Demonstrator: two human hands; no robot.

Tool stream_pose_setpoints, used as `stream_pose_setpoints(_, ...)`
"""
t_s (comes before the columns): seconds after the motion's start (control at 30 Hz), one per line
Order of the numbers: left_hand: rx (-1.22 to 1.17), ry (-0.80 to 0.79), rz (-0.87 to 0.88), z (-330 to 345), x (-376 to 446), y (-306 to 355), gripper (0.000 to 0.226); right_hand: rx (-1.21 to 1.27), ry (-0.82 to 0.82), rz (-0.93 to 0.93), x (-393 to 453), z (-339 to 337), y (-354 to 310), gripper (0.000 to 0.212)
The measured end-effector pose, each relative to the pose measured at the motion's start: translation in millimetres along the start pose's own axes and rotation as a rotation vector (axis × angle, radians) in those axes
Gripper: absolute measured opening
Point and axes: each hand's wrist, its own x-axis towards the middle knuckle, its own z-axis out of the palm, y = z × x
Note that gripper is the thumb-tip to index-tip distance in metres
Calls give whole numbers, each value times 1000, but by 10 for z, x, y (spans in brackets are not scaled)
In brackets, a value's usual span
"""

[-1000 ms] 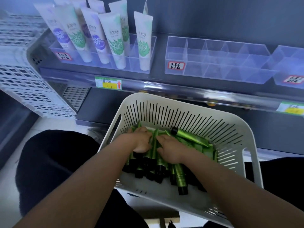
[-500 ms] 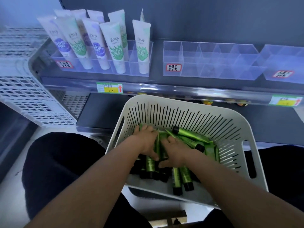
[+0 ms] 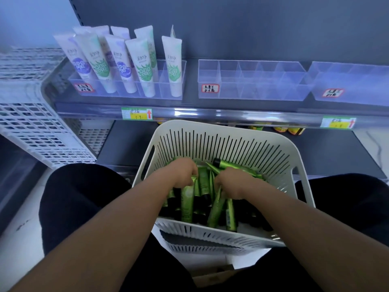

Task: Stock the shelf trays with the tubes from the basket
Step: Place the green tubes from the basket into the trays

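Left hand (image 3: 182,173): down in the basket at about 11 o'clock of the tube pile, fingers curled round the crimped ends of several green tubes.
Right hand (image 3: 231,181): just beside the left one, at about 1 o'clock of the pile, fingers likewise curled round a clutch of tube ends.
Green tubes (image 3: 203,182): a loose heap with black caps, mostly pointing toward 6 o'clock; one lies crosswise at 12 o'clock against the far wall.
Basket (image 3: 221,142): white, slotted walls, sitting between the person's knees, below the shelf edge.
Middle tray (image 3: 250,81): clear, divided into compartments, on the shelf at 12 o'clock of the basket, a handwritten label on its front.
Right tray (image 3: 351,83): clear, at 2 o'clock, touching or nearly touching the middle tray; I cannot tell which.
Left tray (image 3: 168,92): at 10 o'clock, holding white tubes (image 3: 172,66) that stand upright with green or purple prints.
Price tags (image 3: 136,113): two green and yellow ones on the shelf rail.
White crate (image 3: 35,127): perforated, at 9 o'clock.
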Motion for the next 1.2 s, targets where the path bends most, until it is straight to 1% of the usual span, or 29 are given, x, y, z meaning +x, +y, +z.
stream_pose_setpoints(0.13,-14,40,-5,-107,-46,96,26,125,31,-11,-67,-167,-17,25)
stream_pose_setpoints(0.2,-13,69,11,-216,-81,165,18,166,82,-34,-104,-297,-29,21)
stream_pose_setpoints(0.27,-5,132,41,-362,-123,249,12,211,145,-66,-161,-448,-26,15)
stream_pose_setpoints(0.3,-22,169,48,-444,-144,295,15,233,171,-77,-187,-534,-8,10)
stream_pose_setpoints(0.33,-55,204,50,-522,-164,334,18,240,203,-92,-213,-618,14,10)
stream_pose_setpoints(0.4,-98,289,50,-718,-207,407,19,228,289,-96,-262,-812,83,32)
stream_pose_setpoints(0.43,-109,331,52,-820,-222,437,18,237,332,-82,-288,-918,126,37)
stream_pose_setpoints(0.5,-145,410,64,-1045,-250,493,16,280,423,-78,-357,-1145,202,40)
stream_pose_setpoints(0.6,-211,530,67,-1412,-264,599,15,308,538,-53,-449,-1526,306,34)
stream_pose_setpoints(0.7,-247,648,64,-1804,-233,718,14,312,656,-11,-527,-1930,387,32)
stream_pose_setpoints(0.8,-236,760,50,-2217,-174,826,14,325,788,45,-558,-2328,470,18)
stream_pose_setpoints(0.9,-192,865,13,-2601,-62,869,15,312,911,63,-463,-2691,569,19)
stream_pose_setpoints(1.07,-112,938,-58,-3050,237,790,19,251,1012,111,-42,-3138,748,21)
stream_pose_setpoints(1.2,-91,919,-103,-3173,507,693,22,270,1021,124,321,-3255,806,20)
